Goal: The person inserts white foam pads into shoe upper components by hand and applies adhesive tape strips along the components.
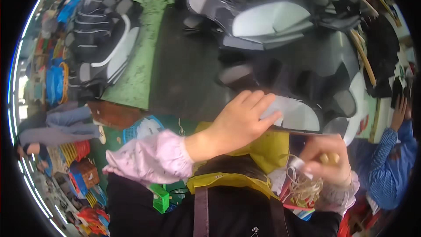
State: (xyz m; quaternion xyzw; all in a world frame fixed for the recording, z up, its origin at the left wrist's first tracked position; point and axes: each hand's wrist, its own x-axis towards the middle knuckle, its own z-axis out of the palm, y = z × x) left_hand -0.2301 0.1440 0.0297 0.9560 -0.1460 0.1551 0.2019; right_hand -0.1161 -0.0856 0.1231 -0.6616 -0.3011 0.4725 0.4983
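Note:
My left hand (245,120) reaches over the near edge of the dark work surface. Its thumb and fingers close on the left end of a pale grey half-oval piece (300,116) with a dark border. Just to the right and nearer to me, my right hand (326,158) is curled and blurred by motion. A tan rounded knob (330,158), perhaps the end of a wooden handle, shows between its fingers; the rest is hidden. Beside the right fingers is a small white cylinder (296,163). Below it lies a tangle of pale cord (307,191).
Black and grey cut pieces (272,19) lie stacked at the far side, with another stack (105,39) on the green surface (147,44) at left. A yellow pouch (267,151) hangs before me. A blue basket (131,131) stands lower left. A person in blue (390,166) is at right.

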